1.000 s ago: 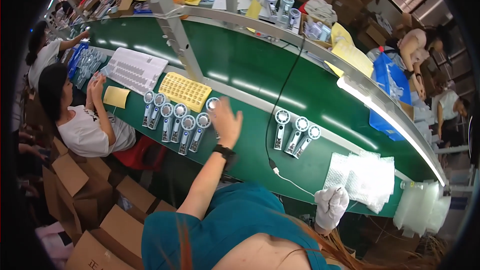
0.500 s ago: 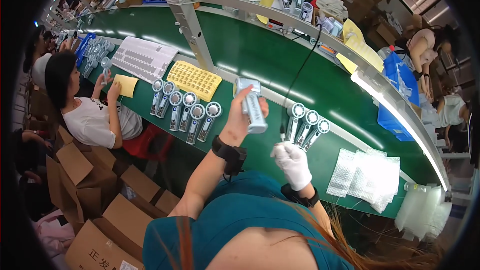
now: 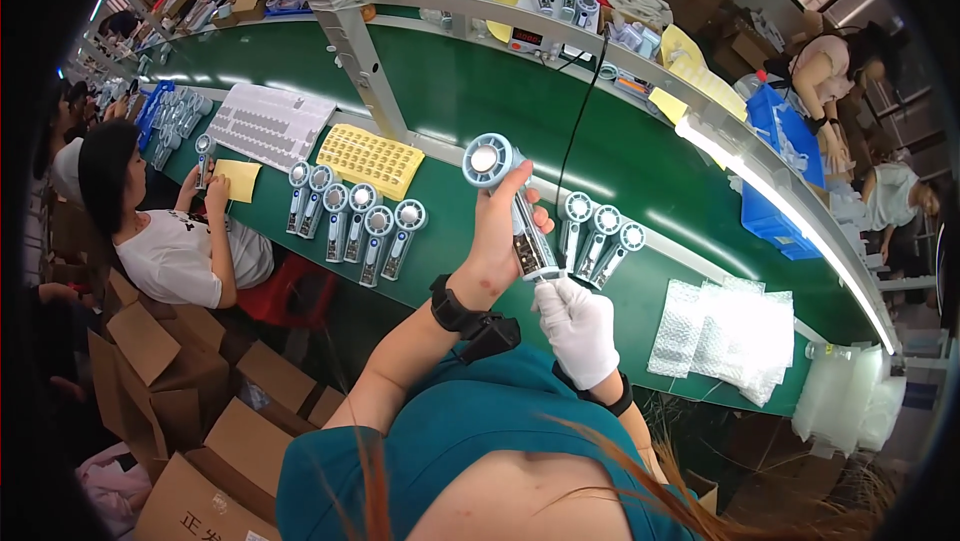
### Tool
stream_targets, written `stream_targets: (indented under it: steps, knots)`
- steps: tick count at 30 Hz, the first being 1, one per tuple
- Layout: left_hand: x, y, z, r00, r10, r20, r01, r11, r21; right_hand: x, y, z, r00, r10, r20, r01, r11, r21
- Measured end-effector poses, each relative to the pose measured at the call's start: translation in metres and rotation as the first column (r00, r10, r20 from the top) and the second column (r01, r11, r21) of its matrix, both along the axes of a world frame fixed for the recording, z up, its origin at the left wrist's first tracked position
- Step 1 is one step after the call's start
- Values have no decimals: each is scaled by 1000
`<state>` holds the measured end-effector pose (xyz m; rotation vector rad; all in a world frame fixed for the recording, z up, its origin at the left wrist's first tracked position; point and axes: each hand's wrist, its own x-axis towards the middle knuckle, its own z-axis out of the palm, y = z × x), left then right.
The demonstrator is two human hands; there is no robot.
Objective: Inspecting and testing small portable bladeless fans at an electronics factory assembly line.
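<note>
Fan turned face-out, its foot now meeting the glove

Since half a second ago, in the head view, the fan (image 3: 530,246) has rolled from its smooth back to its open front, and the gloved right hand (image 3: 578,326) has closed in on its foot. The bare left hand (image 3: 492,241) wraps the handle firmly, thumb across the neck, the round head standing above that grip and the bare board (image 3: 527,233) showing below it. The right fingertips are pinched together, apparently on a thin lead (image 3: 545,282); whether its tip sits in the foot cannot be told.

Left of the grip stand six fans (image 3: 363,197), with a yellow tray (image 3: 370,161) beyond them. Just right of it lie three fans (image 3: 606,219); farther right, the bags (image 3: 720,331).

A crooked push at the foot could bend the lead's tip. Fingers slipping onto the board could disturb its parts. The black cable (image 3: 576,127), hanging close beside the three fans, could snag and drag one if pulled.
</note>
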<state>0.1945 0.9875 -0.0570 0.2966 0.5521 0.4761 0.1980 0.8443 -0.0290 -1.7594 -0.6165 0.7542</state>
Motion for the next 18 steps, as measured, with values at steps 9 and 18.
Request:
stream_targets:
  steps: [9,18]
  knots:
    - [-12,-15,-7,980,122,159,-140,985,102,-3,-1,-2,920,-68,-387,75,997,5]
    - [-41,1,26,906,-319,279,33,708,705,-6,-13,-13,812,163,-561,-31,971,238]
